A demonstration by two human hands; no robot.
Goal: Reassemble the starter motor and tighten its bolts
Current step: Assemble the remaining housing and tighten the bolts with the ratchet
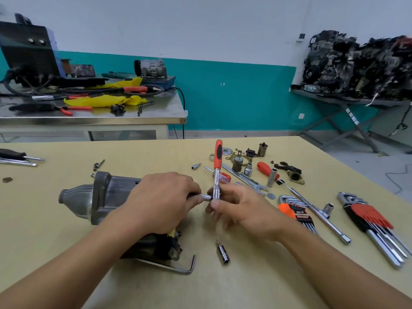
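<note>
Starter motor point(98, 197) grey, on its side | left hand point(160, 201) pinches socket point(206, 197) | right hand point(243, 210) grips ratchet point(217, 157)

Views: one, head-worn, wide-angle | Position: above near edge of table point(44, 208) | Facing: forward and down, far wall point(223, 41) at top | Range: close over left hand point(162, 201) and right hand point(245, 212) | Overlap: single view

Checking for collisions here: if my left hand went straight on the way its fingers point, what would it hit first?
The left hand points right along the small chrome socket it pinches, so it would probably first meet the chrome ratchet with the red and black handle, held by the right hand.
</note>
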